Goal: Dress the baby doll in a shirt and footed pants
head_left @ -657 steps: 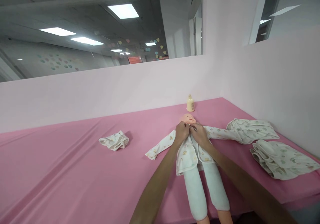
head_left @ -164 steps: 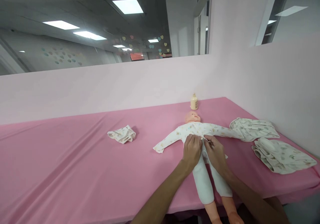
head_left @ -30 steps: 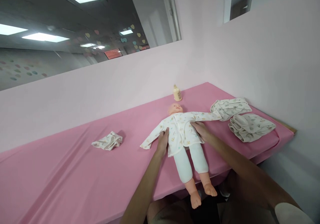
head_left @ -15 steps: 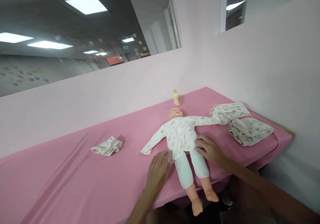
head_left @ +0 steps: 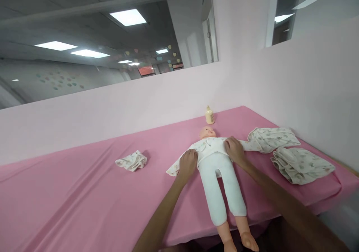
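A baby doll (head_left: 208, 132) lies on its back with arms spread and its feet past the table's front edge. Its printed baby jacket (head_left: 209, 144) is folded up over the chest, baring the white cloth of the belly and the white legs (head_left: 211, 184). My left hand (head_left: 188, 164) is closed at the jacket's left side, by the sleeve. At the right side of the chest, my right hand (head_left: 235, 149) has its fingers curled on the jacket's edge. The fingertips of both hands are partly hidden.
Behind the doll's head stands a cream pump bottle (head_left: 209, 116). A crumpled printed cloth (head_left: 131, 160) lies to the left. Two folded printed garments (head_left: 273, 139) (head_left: 303, 165) rest at the right, near the wall. Pink sheeting (head_left: 92, 192) covers the table.
Half a second ago the jacket front lay down over the belly, with my hands near its hem. Now it is turned up, and both hands have moved toward the chest. The view has shifted.
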The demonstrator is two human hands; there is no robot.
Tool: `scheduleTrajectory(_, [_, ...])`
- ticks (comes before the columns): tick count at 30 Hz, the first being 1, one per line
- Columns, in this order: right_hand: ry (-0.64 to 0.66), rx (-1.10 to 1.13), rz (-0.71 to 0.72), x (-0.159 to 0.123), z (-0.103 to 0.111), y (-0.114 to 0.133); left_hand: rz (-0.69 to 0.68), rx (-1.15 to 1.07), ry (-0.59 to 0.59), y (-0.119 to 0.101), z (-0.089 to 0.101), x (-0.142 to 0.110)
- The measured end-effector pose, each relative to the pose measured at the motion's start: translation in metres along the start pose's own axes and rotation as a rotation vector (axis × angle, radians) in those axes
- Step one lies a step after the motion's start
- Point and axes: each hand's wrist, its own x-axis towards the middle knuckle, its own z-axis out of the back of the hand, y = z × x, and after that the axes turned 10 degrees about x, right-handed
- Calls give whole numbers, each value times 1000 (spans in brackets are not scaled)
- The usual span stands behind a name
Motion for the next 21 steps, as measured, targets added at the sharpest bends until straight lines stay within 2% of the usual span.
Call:
scheduleTrajectory(3, [67, -84, -74, -2, -5, -18, -3, 58, 16, 3, -16, -3])
scheduleTrajectory(5, [114, -101, -85, -8, -3, -23, 5, 74, 27, 3, -20, -7])
scheduleTrajectory(11, [218, -58, -155, -33, 17, -23, 70, -21, 179, -3, -7, -26])
scheduleTrajectory(14, [347, 55, -147, -46, 31, -27, 65, -170, 224, -3, -2, -37])
scheduleTrajectory(17, [488, 227, -204, -55, 41, -31, 34, -416, 220, -1, 2, -44])
scheduleTrajectory(21, [523, 351, -281, -58, 42, -30, -19, -635, 274, 0, 8, -47])
